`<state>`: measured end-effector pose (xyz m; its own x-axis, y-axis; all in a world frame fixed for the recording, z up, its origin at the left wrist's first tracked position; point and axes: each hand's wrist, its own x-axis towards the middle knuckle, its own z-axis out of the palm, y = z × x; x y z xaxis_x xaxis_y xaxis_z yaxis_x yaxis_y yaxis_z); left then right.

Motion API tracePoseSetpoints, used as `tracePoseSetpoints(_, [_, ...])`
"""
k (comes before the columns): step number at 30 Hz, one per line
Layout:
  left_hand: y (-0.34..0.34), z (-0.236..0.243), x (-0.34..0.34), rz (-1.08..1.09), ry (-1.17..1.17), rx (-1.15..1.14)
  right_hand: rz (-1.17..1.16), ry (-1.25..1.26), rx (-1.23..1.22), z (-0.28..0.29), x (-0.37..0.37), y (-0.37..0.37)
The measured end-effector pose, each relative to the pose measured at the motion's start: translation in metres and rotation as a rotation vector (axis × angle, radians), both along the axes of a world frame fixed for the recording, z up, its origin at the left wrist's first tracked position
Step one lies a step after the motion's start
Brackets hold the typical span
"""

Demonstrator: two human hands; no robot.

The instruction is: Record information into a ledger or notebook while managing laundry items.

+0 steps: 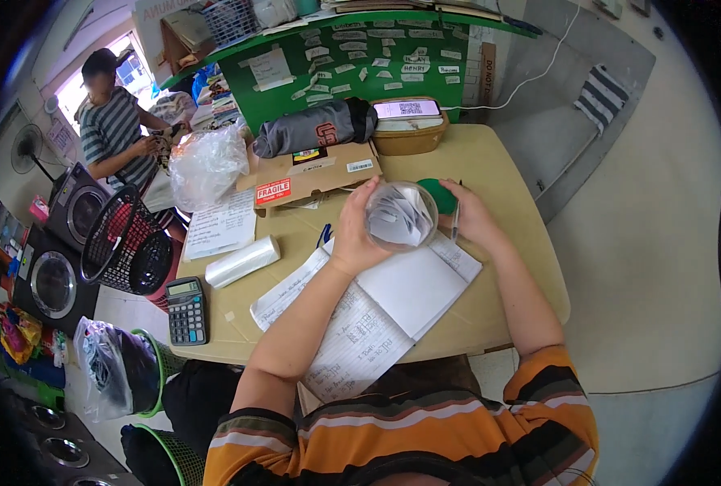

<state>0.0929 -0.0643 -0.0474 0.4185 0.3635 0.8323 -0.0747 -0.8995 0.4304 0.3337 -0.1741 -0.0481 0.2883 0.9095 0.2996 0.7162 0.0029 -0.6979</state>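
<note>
Hands, two. Left hand (pixel 357 233): closed round the side of a clear round container (pixel 394 243), held over the far part of the open notebook (pixel 417 293). Right hand (pixel 472 215): gripping a green lid (pixel 435 197) and a pen (pixel 456 220), above the notebook's far right corner; whether fingertips pinch the lid or merely back it is hard to tell.

Items, left to right, placed by the notebook:
- Person (pixel 121 134) in striped shirt, far off to its left, handling patterned cloth (pixel 164 147).
- Calculator (pixel 186 312), dark, left of it on the table (pixel 506 182).
- Clear plastic bag (pixel 206 168), bunched, beyond it to the left.
- Clear plastic roll (pixel 243 262), near its left page.
- Cardboard box (pixel 328 174), flat, beyond it; grey pouch (pixel 308 130) lying behind the box.
- Folded white slips (pixel 398 217), inside the container, over it.
- Phone (pixel 407 108), screen lit, farther beyond it, atop a tan basket (pixel 413 144).
</note>
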Motion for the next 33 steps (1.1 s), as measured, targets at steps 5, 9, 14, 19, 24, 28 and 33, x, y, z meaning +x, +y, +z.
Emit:
tracePoseSetpoints(5, [0.002, -0.003, -0.005, -0.117, 0.02, 0.131, 0.079, -0.231, 0.024, -0.041, 0.022, 0.044])
tracePoseSetpoints(9, [0.007, -0.01, -0.004, -0.189, -0.082, 0.096, 0.116, -0.31, -0.071, -0.022, 0.014, 0.058])
tracePoseSetpoints(14, [0.007, -0.008, -0.007, -0.165, -0.146, 0.098, 0.01, -0.356, -0.272, 0.001, 0.003, 0.055])
tracePoseSetpoints(19, [-0.004, 0.004, -0.011, 0.034, -0.031, -0.031, -0.156, 0.025, -0.077, -0.003, 0.026, 0.039])
tracePoseSetpoints(24, [-0.002, 0.006, -0.014, 0.036, -0.015, -0.15, 0.068, 0.676, 0.408, 0.06, 0.001, 0.003])
tracePoseSetpoints(28, [0.005, -0.002, -0.01, 0.119, -0.009, -0.25, 0.302, 0.512, 0.42, 0.116, -0.059, -0.018])
tracePoseSetpoints(33, [0.006, -0.001, -0.01, 0.117, 0.07, -0.331, 0.227, -0.058, 0.37, 0.111, -0.084, 0.008])
